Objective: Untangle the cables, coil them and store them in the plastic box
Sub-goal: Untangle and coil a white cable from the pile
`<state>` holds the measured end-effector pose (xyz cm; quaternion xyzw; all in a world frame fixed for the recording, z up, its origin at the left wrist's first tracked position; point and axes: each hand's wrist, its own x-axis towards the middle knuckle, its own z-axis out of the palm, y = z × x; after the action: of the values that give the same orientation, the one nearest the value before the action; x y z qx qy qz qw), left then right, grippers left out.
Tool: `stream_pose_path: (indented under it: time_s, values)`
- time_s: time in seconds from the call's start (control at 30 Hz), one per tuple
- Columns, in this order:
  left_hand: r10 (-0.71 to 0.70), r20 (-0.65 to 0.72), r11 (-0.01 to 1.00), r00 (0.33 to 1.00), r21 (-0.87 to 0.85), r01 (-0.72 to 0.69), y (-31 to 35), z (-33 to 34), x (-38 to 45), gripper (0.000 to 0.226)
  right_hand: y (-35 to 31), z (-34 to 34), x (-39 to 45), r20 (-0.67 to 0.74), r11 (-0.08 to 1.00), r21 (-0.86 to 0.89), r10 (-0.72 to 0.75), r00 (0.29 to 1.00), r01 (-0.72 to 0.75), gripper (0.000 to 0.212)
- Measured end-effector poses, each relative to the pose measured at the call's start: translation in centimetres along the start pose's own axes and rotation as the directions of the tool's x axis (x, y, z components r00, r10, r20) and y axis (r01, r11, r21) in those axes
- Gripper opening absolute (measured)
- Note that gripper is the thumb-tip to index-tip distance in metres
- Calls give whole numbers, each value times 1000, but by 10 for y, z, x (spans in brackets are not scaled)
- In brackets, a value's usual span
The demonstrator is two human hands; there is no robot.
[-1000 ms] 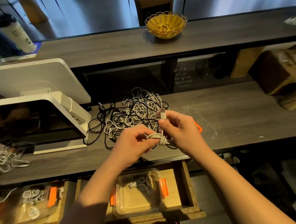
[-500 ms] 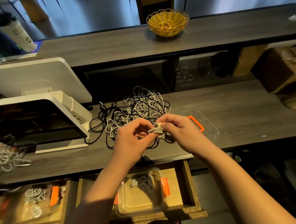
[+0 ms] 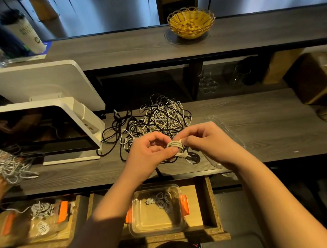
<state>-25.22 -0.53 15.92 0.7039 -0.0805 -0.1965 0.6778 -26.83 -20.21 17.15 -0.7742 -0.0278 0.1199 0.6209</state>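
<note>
Grey cable (image 3: pixel 176 145) wound into a small coil, pinched between left hand (image 3: pixel 151 153) and right hand (image 3: pixel 207 142), just above the bench (image 3: pixel 263 122) near its front edge. Probably tucking in the last end. Next: lower into the plastic box (image 3: pixel 157 209) in the drawer below. Both wrists bent inward, fingers curled.

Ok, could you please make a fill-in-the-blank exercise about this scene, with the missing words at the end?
1. Both hands, the left hand and the right hand, hold a small coiled ____ between them.
2. The yellow basket stands on the ____ shelf.
3. The open plastic box sits in a ____ below the desk.
4. Its side clips are ____ in colour.

Missing words: cable; upper; drawer; orange
</note>
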Motion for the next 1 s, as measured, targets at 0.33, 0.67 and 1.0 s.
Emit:
stream_pose_path:
  time_s: [0.33,0.67,1.0]
  values:
    - [-170,-98,903,981,-413,115,-6,4,-4,34,13,20,-4,-98,911,405,133,986,-82,38]
    - [-206,-63,830,977,-540,140,-5,6,-4,27,7,27,-8,-68,861,499,151,986,-98,30]
    - [-156,-139,925,978,-367,95,-2,8,-6,25,5,23,-11,-74,870,487,129,989,-77,25]
